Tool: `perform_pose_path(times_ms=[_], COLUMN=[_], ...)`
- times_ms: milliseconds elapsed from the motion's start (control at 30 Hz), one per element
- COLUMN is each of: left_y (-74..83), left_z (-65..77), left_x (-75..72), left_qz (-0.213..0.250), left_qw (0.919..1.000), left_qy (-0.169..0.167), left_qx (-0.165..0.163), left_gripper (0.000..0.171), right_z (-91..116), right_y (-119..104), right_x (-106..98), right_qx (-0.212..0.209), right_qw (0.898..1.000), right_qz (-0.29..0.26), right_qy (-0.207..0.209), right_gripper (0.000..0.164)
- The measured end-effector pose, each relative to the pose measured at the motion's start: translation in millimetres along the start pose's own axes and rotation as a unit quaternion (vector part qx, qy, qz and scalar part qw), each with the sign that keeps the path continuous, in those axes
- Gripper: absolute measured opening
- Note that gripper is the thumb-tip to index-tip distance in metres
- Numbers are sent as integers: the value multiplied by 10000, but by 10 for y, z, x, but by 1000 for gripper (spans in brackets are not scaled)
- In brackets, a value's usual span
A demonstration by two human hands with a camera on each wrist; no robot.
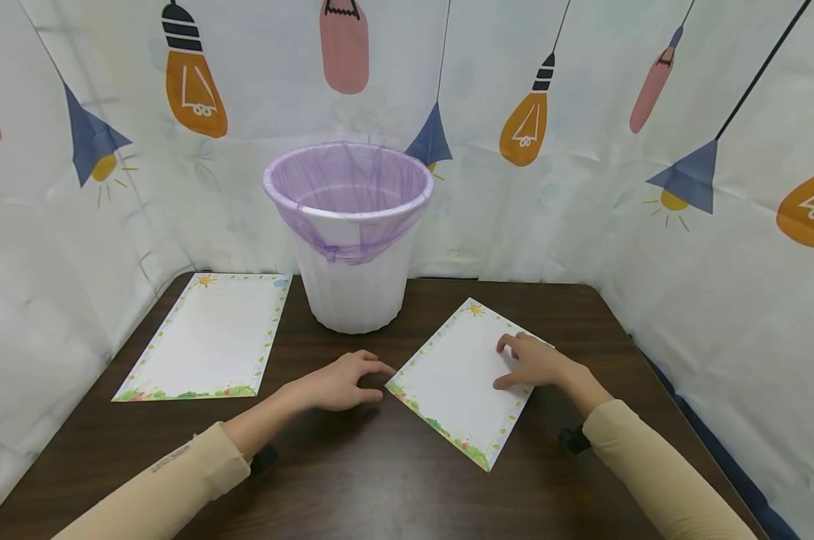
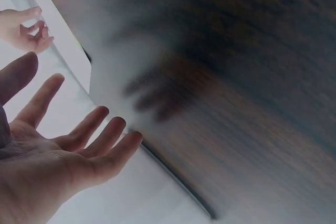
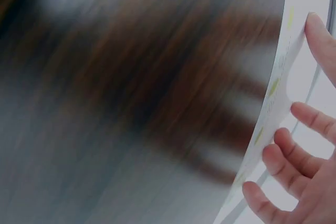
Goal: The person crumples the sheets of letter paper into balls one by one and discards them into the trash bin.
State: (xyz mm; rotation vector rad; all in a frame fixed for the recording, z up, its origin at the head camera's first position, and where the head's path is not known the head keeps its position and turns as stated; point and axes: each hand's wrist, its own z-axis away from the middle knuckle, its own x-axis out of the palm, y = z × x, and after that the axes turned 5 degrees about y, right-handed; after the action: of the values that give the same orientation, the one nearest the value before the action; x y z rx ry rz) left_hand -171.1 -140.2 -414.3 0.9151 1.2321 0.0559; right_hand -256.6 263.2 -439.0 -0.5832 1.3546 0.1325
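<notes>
A sheet of paper (image 1: 450,386) with a border of leaves, flowers and a sun lies turned at an angle on the dark table. My right hand (image 1: 533,361) is over its right part, fingers spread and bent a little, with fingertips at the paper; the right wrist view shows them along the sheet's edge (image 3: 274,85). Beside the sheet's left corner is my left hand (image 1: 344,381), its index fingertip at or very near that corner. In the left wrist view the left hand (image 2: 68,156) has loosely spread fingers and holds nothing.
A second bordered sheet (image 1: 207,337) lies at the table's left. Between the sheets, toward the back, stands a white bin (image 1: 355,292) with a purple liner bag (image 1: 352,176). A curtain (image 1: 582,217) printed with lamps and bulbs surrounds the dark wooden table (image 1: 393,495).
</notes>
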Motion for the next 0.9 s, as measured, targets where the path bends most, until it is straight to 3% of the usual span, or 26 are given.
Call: perform_pose_path(times_ms=[167, 300, 433, 500, 667, 767, 900], left_y=[11, 8, -2, -5, -13, -38, -90], left_z=[-6, -6, -10, -7, 12, 19, 21], left_x=[48, 85, 108, 114, 102, 78, 51], left_qz=[-174, -438, -780, -893, -976, -993, -1100], left_qw=[9998, 9983, 9951, 9940, 9931, 9930, 9920], left_qy=[-83, -130, -169, -173, -156, -109, 31], left_qx=[-99, -374, -588, -603, -630, -628, -614], left_gripper=[42, 44, 43, 41, 39, 36, 29], right_z=[-27, -56, -92, -119, -177, -175, -187], right_y=[-174, -258, -227, -148, 49, 58, 10], right_x=[42, 68, 50, 49, 87, 89, 83], right_qx=[-223, -556, -678, -630, -11, 395, 629], right_qw=[9997, 9982, 9951, 9943, 9911, 9914, 9947], right_qz=[-27, -228, -712, -754, -487, -447, -227], right_qy=[-44, -10, 112, 416, 1237, 1168, 780], right_gripper=[62, 47, 28, 26, 59, 78, 86])
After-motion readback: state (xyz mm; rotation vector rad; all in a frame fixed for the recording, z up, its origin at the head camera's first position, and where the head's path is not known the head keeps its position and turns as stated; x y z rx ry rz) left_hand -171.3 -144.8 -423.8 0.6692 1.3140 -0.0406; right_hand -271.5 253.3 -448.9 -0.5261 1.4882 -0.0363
